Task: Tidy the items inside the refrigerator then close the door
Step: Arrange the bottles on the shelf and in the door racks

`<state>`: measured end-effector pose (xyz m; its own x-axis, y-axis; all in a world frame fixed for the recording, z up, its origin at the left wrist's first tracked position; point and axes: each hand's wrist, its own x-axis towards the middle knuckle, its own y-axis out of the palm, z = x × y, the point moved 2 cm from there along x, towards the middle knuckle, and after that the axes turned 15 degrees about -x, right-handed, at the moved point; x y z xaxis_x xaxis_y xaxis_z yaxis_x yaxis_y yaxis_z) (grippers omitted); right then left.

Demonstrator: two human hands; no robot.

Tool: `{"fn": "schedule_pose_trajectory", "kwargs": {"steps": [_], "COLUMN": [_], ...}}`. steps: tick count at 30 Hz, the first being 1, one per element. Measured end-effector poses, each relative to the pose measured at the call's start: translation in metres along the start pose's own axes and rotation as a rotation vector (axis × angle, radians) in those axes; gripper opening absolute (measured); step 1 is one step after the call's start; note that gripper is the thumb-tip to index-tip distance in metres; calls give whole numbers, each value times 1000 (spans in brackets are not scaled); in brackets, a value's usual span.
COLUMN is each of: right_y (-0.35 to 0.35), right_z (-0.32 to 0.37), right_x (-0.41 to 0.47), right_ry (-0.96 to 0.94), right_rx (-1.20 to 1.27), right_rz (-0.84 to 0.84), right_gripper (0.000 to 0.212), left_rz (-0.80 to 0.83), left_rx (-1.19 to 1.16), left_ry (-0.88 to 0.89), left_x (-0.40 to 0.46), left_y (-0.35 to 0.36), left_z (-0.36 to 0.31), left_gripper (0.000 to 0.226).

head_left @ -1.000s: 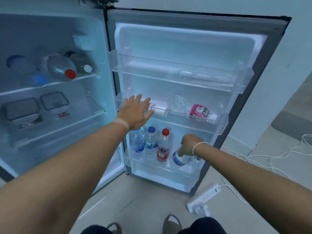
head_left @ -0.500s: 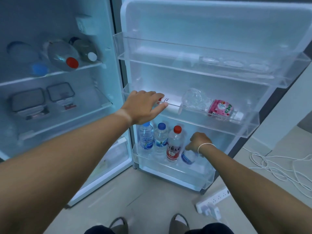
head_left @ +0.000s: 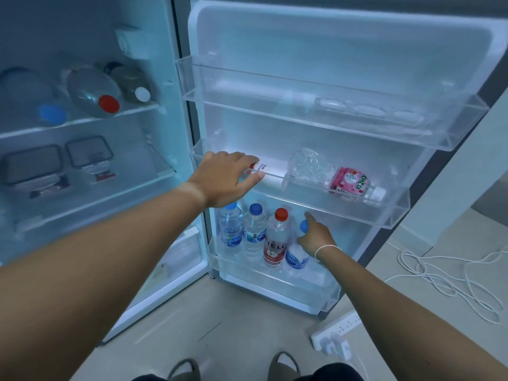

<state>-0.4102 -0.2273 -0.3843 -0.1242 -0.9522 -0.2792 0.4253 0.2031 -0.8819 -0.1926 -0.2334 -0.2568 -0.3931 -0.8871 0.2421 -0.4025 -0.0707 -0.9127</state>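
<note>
Left hand [head_left: 224,178] fingers spread over white tube [head_left: 270,171]; right hand [head_left: 316,237] fingers curled around blue-capped bottle [head_left: 298,257].

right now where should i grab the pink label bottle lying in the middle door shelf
Grip the clear body of the pink label bottle, coming down from above over the shelf rail. It lies on its side, cap to the right, so the widest bare stretch faces up.

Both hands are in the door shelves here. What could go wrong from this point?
The right hand is steadying a tilted blue-capped water bottle against the red-capped Cielo bottle; a nudge could topple the upright row. The left hand reaches the lying white tube beside the lying pink-labelled clear bottle, which might roll.
</note>
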Motion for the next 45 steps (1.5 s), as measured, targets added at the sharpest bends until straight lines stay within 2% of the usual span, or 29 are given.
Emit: {"fn": "schedule_pose_trajectory", "kwargs": {"steps": [2,5,7,10,12,15,17,19,20,23,25,31,38,45], "right_y": [-7,-21,-35,-65,-91,-129,-148,-160,-162,-160,-158,-159,-148,-151], "right_z": [4,15,24,39,47,51,49,45,41,24,15,14,2,-9], "right_x": [-12,-36,-56,-89,-112,-135,-137,-127,-116,-85,-71,-51,-64,-83], "right_ry": [-17,-79,-143,-297,-398,-487,-507,-452,-392,-164,-56,-7,-98,-211], "right_rx": [-127,-312,-407,-384,-254,-133,-106,-166,-217,-345,-354,-448,-44,367], "right_rz": [-17,48,106,103,12,-268,-506,-632,-610,-358,-251,-201,-408,-479], "right_gripper": [72,50,42,38,29,23,22,26,30,51,60,47,47,36], "left_rz": [20,51,58,78,94,101,106,112,112,110,108,114,102,108], "left_rx": [1,3,10,2,-20,-44,-40,-36,-36,-37,-43,-45,-42,-35], "left_ry": [-16,-39,-53,-74,-93,-135,-150,-162,-166,-167,-171,-171,-172,-170], "left_x": [0,0,0,0,0,1,2,3,3,4,5,7,6,5], "left_y": [-1,-2,-3,-2,-3,-6,-6,-5,-6,-5,-4,-3,-3,-3], "left_z": [-1,-2,-1,-1,-4,-6,-6,-6,-7,-6,-5,-4,-4,-3], "left_gripper": [68,68,65,62,70,72,65,63,62,62,63,69,65,65]}}
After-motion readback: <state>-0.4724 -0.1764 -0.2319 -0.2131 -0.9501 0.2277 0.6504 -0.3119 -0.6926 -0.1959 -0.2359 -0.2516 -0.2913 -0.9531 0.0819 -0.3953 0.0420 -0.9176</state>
